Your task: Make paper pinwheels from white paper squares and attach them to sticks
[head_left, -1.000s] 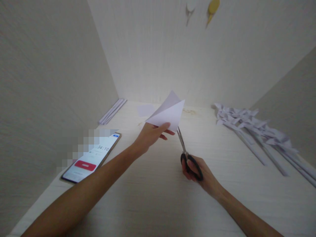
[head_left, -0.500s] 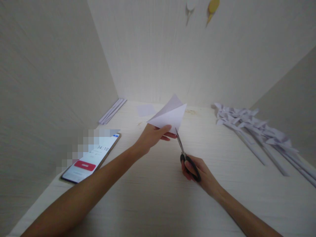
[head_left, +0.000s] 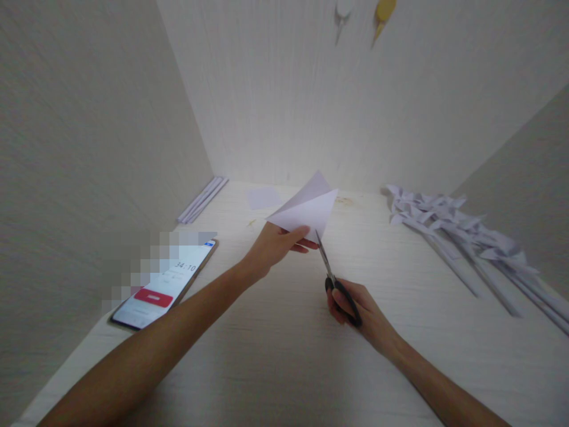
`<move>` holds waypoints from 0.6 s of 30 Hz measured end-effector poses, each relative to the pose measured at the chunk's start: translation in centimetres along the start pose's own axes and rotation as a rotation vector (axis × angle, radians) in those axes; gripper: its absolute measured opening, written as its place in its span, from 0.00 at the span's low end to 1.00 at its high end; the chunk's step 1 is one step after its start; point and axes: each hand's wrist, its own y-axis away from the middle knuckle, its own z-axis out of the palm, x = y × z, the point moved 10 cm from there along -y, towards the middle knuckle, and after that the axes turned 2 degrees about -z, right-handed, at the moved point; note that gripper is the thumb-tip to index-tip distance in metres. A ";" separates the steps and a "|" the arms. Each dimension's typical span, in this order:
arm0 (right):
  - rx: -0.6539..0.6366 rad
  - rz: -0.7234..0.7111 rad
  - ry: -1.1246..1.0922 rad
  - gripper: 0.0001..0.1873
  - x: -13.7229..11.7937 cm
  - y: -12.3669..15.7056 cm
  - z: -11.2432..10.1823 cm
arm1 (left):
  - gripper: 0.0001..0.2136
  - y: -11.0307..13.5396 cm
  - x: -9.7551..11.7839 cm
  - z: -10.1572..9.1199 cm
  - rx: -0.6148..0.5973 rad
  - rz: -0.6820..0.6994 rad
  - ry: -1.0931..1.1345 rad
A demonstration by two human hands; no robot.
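Just right of centre, right hand [head_left: 353, 305]: wraps black-handled scissors [head_left: 329, 275], blades pointing away, tips at the folded paper's lower edge.
Left hand [head_left: 278, 244]: thumb above, fingers beneath, pinching that edge.
Folded paper [head_left: 306, 209]: centre, apparently raised; probably light, flexible, easily creased; best pinched low, fingertips away from blades.
Phone [head_left: 178, 281]: beside the left forearm.
Tabletop [head_left: 275, 356]: pale working room between phone and paper pinwheels [head_left: 462, 228].
Far edge: rolled paper sticks [head_left: 203, 200], flat paper piece [head_left: 263, 198], then wall [head_left: 275, 107].
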 end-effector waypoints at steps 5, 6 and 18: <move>-0.003 0.007 -0.004 0.20 -0.1 0.0 0.0 | 0.12 -0.1 -0.1 0.0 -0.002 0.004 -0.006; -0.006 0.006 -0.007 0.20 -0.1 0.1 0.1 | 0.12 -0.1 -0.1 0.0 -0.003 0.006 -0.006; -0.003 0.012 0.030 0.20 -0.1 0.1 0.1 | 0.09 -0.1 0.0 0.1 -0.034 0.001 -0.030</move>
